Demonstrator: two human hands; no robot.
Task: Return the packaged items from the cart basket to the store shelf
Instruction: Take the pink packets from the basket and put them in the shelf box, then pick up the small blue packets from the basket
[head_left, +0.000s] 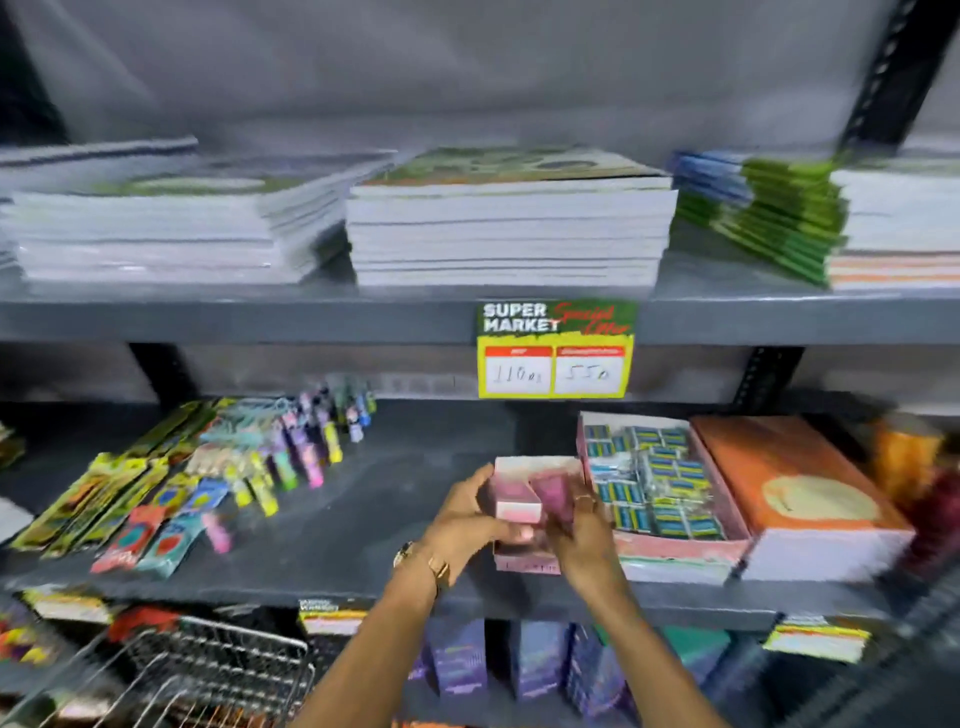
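Observation:
On the middle grey shelf (374, 519) stands a small pink display box (535, 465), open at the top. My left hand (467, 519) grips a small pink and white packaged box (517, 501) at the display box's left side. My right hand (582, 530) holds a darker pink packet (550, 491) just to the right of it, inside the display box. Both hands are close together and partly cover the display box's front. The wire cart basket (208, 670) is at the lower left, below the shelf edge.
A larger pink tray of blue and green packets (649, 483) and an orange-covered pad stack (789, 493) stand right of the hands. Colourful sachets and small tubes (218, 478) lie at the shelf's left. Stacked notebooks (509, 228) fill the upper shelf, with a yellow price tag (556, 353) below.

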